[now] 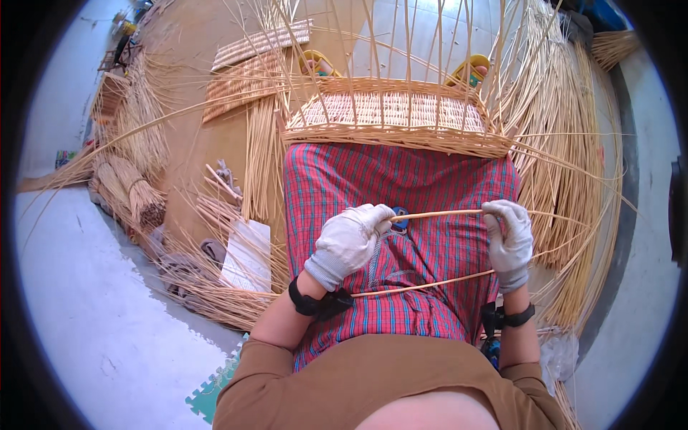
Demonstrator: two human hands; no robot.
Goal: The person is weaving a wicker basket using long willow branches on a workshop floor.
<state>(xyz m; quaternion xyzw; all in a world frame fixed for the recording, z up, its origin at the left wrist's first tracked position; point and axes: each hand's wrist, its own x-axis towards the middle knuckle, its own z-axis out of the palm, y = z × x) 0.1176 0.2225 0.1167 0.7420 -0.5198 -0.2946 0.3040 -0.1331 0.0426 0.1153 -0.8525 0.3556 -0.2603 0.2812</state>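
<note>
The gloved left hand (351, 240) pinches a thin cane (444, 213) between thumb and bent fingers; the right hand (510, 240), fingers curled, seems to grip it farther along. The cane stretches between them above a red checked cloth (451, 251), a partly woven basket (401, 136) beyond both hands

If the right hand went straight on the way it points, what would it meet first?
Probably the near right corner of the woven basket: the right hand, on the cane, points that way, though its height above the checked cloth is unclear.
</note>
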